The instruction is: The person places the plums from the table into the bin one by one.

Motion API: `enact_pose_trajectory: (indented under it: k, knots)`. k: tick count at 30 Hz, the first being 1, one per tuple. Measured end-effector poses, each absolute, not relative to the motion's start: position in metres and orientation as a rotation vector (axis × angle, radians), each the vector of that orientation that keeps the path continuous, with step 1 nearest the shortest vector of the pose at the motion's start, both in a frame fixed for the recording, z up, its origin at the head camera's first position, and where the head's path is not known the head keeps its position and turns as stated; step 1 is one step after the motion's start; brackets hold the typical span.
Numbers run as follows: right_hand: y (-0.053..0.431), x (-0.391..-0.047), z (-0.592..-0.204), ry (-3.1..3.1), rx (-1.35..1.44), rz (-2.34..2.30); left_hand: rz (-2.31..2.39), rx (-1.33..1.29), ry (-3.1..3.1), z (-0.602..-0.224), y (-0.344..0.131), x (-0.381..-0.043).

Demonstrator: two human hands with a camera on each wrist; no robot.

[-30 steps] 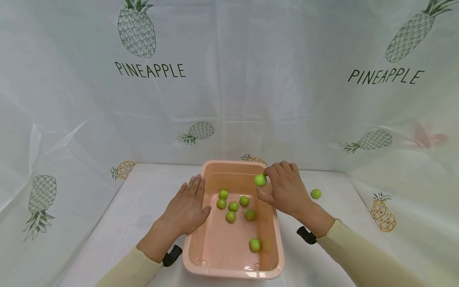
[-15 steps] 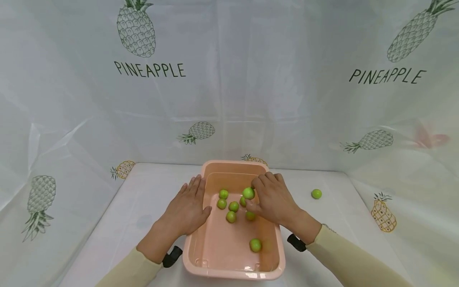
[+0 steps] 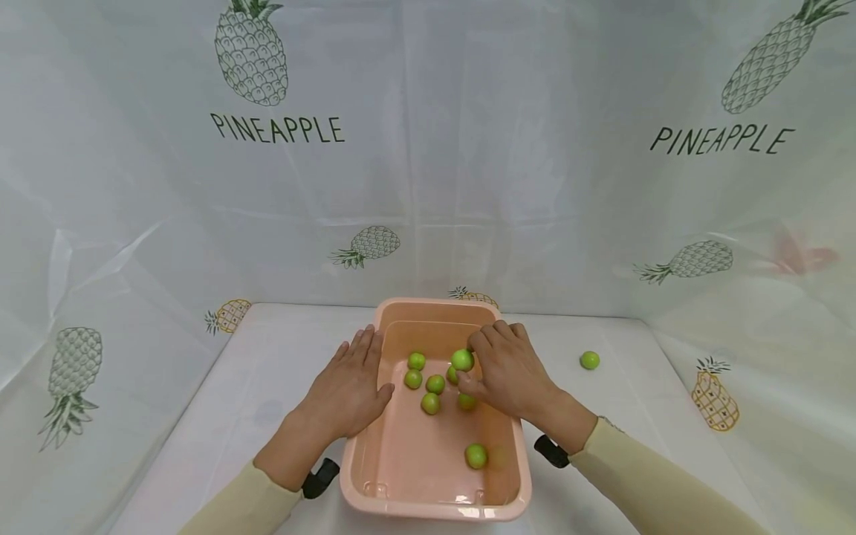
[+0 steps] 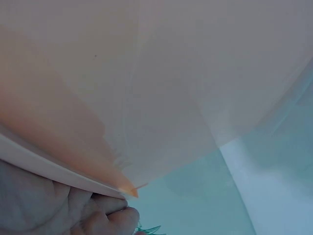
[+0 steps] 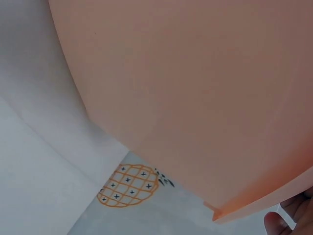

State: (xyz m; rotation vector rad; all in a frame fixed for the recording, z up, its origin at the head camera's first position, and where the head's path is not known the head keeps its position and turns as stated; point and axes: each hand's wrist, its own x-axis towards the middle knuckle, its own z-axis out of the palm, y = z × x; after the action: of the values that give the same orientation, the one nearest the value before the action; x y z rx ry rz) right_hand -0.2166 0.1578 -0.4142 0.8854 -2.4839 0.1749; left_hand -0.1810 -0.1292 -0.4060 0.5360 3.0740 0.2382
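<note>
A pink plastic basin [image 3: 435,509] stands in the middle of the head view, with several small round green fruits [image 3: 431,403] on its floor. My right hand [image 3: 510,368] reaches over the basin's right rim and pinches one green fruit [image 3: 462,360] between thumb and fingers, above the others. In the right wrist view only fingertips [image 5: 277,224] show under the rim; the held fruit is hidden there. Flat on the left rim rests my left hand [image 3: 351,383], fingers straight. The left wrist view shows its palm [image 4: 34,200] against the rim's underside.
One more green fruit [image 3: 590,360] lies on the white-covered table [image 3: 568,453] to the right of the basin. Behind the table rises a pale cloth [image 3: 481,186] printed with pineapples.
Over the first half second my right hand moved left and down with the green fruit, from above the right rim to inside the basin's opening. It then stays there. The left hand stays put.
</note>
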Motion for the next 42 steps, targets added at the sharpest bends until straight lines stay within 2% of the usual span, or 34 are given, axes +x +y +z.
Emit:
enact_pose_trajectory:
  k: [42]
  knots:
    - [0.1585, -0.2134, -0.4133, -2.520, 0.830, 0.177, 0.291, 0.531, 3.063, -0.4054, -0.1313, -0.1797]
